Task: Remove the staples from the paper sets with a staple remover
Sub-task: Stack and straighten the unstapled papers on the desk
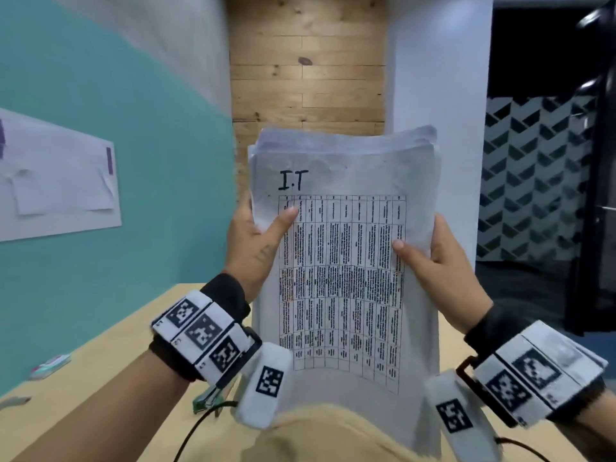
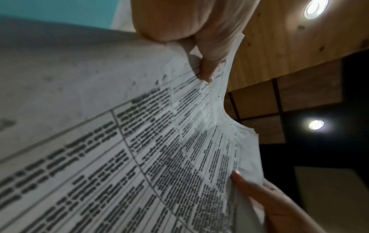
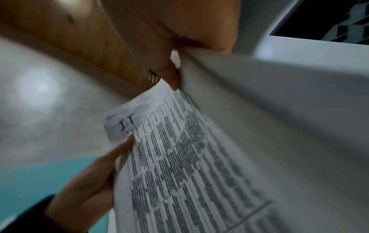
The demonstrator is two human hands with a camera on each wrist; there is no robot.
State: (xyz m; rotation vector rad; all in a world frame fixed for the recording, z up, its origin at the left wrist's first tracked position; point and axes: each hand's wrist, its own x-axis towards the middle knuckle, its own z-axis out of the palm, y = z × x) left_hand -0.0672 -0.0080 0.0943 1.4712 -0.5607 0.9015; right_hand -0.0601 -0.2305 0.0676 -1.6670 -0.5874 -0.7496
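A thick stack of paper sets (image 1: 343, 261) stands upright in front of me, its front sheet marked "I.T" above a printed table. My left hand (image 1: 260, 241) grips the stack's left edge, thumb across the front. My right hand (image 1: 430, 258) grips the right edge the same way. In the left wrist view my left thumb presses on the paper stack (image 2: 139, 141), and the right hand (image 2: 269, 201) shows at the far edge. In the right wrist view the paper stack (image 3: 179, 157) runs from my right thumb to the left hand (image 3: 95, 178). A small green tool (image 1: 206, 400), possibly the staple remover, lies on the table under my left wrist.
The tan table (image 1: 110, 378) lies below the stack. A pale green and pink object (image 1: 50, 365) sits near its left edge, and a grey scrap (image 1: 15, 401) lies nearer me. A whiteboard (image 1: 56, 178) hangs on the teal wall.
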